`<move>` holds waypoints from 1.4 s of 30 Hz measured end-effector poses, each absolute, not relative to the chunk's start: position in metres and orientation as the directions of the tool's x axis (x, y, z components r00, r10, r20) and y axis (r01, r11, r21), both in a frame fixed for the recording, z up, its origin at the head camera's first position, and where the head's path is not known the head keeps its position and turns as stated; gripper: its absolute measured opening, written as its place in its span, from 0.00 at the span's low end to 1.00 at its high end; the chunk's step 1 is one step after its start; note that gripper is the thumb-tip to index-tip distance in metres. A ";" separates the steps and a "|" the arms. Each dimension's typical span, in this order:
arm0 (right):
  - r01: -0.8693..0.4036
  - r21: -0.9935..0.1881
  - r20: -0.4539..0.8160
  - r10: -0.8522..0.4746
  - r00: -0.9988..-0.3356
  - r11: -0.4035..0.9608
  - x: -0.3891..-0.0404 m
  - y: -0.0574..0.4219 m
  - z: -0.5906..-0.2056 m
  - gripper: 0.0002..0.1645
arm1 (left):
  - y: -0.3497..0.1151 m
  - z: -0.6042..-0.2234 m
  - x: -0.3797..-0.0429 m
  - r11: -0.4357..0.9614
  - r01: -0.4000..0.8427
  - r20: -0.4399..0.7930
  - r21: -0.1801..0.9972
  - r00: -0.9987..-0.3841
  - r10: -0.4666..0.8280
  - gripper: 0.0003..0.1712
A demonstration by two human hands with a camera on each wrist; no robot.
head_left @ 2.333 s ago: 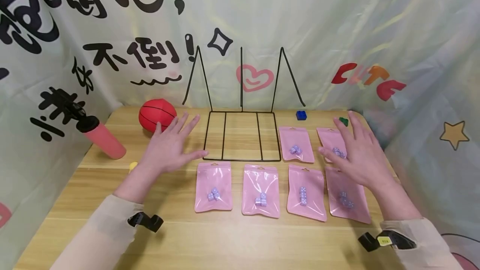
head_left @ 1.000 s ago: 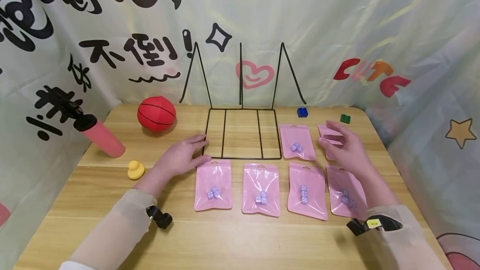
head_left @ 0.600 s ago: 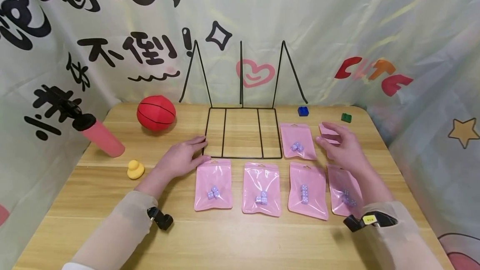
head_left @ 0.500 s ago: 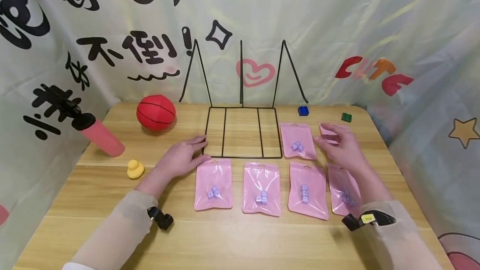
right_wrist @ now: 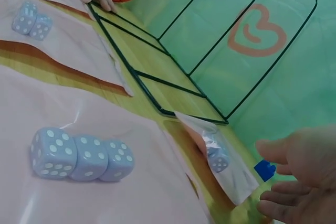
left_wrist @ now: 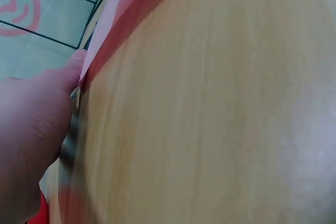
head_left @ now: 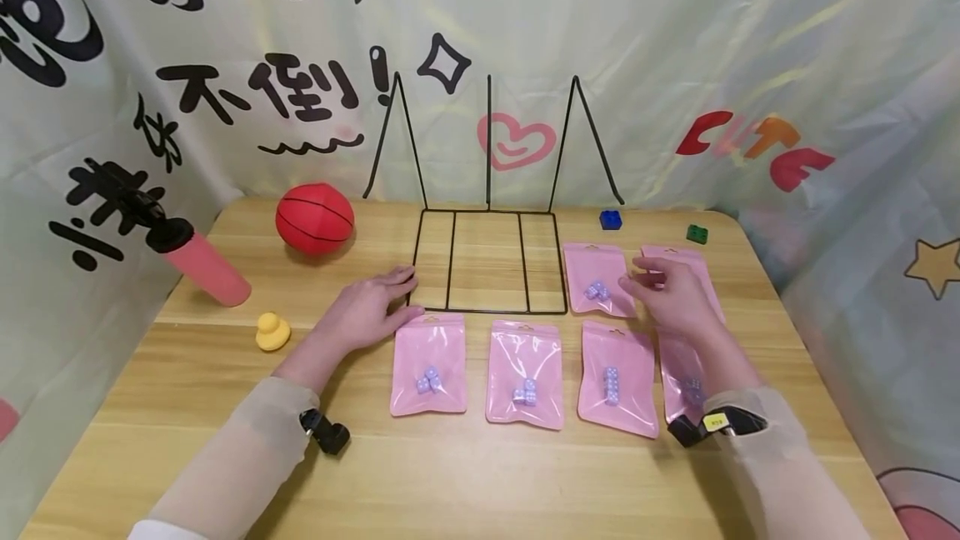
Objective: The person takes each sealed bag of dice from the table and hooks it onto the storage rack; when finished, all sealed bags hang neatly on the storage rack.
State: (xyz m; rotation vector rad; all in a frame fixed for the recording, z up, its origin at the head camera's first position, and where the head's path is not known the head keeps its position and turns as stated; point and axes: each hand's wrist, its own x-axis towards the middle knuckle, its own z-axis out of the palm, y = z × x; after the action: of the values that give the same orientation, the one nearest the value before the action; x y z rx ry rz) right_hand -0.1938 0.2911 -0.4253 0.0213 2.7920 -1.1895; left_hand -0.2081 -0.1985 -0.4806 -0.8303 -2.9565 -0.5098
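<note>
My left hand (head_left: 367,307) rests at the front left corner of a black wire rack (head_left: 487,312), fingertips at its left bar and thumb by the front bar. Just below the thumb lies a pink zip bag (head_left: 428,363) with small lilac dice showing through. My right hand (head_left: 670,294), fingers loosely bent and holding nothing, hovers at the right between two upper bags. Its fingertips are right at the edge of the inner pink bag (head_left: 597,261); the outer pink bag (head_left: 701,286) is partly hidden behind it. In the right wrist view the right hand (right_wrist: 304,182) appears near the inner bag.
More pink dice bags lie in the front row: a middle bag (head_left: 524,348), another bag (head_left: 617,348) and one partly under the right wrist. A blue block (head_left: 611,219) and green block (head_left: 697,233) sit behind. Leftward are a red ball (head_left: 315,219), yellow duck (head_left: 272,332) and pink bottle (head_left: 213,273).
Both raised, spread hands have come down, the left to the rack's corner. My right hand has since shifted left, off the outer upper bag toward the inner one. The bags stay put.
</note>
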 end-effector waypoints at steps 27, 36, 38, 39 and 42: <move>0.308 -0.730 -0.296 0.123 -0.947 0.610 -0.217 0.284 -0.440 0.27 | -0.199 -0.483 -0.208 0.813 0.491 0.101 0.312 -0.868 0.486 0.37; 0.228 -0.723 -0.242 0.070 -0.968 0.652 -0.213 0.287 -0.432 0.19 | -0.197 -0.481 -0.208 0.823 0.475 0.083 0.312 -0.876 0.475 0.38; 0.215 -0.726 -0.234 0.060 -0.970 0.653 -0.212 0.288 -0.430 0.18 | -0.196 -0.481 -0.207 0.826 0.470 0.076 0.311 -0.879 0.471 0.38; 0.207 -0.728 -0.228 0.054 -0.972 0.653 -0.211 0.288 -0.430 0.18 | -0.196 -0.480 -0.207 0.827 0.469 0.074 0.311 -0.879 0.471 0.38; 0.181 -0.734 -0.208 0.037 -0.977 0.655 -0.209 0.288 -0.427 0.17 | -0.196 -0.480 -0.205 0.827 0.464 0.069 0.317 -0.881 0.467 0.38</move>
State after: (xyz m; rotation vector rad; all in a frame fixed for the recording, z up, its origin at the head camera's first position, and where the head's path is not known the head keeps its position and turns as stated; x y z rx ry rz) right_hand -0.2086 0.2884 -0.4273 0.1787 2.6962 -1.2240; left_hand -0.2054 -0.1958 -0.4795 -0.7678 -3.0143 -0.5182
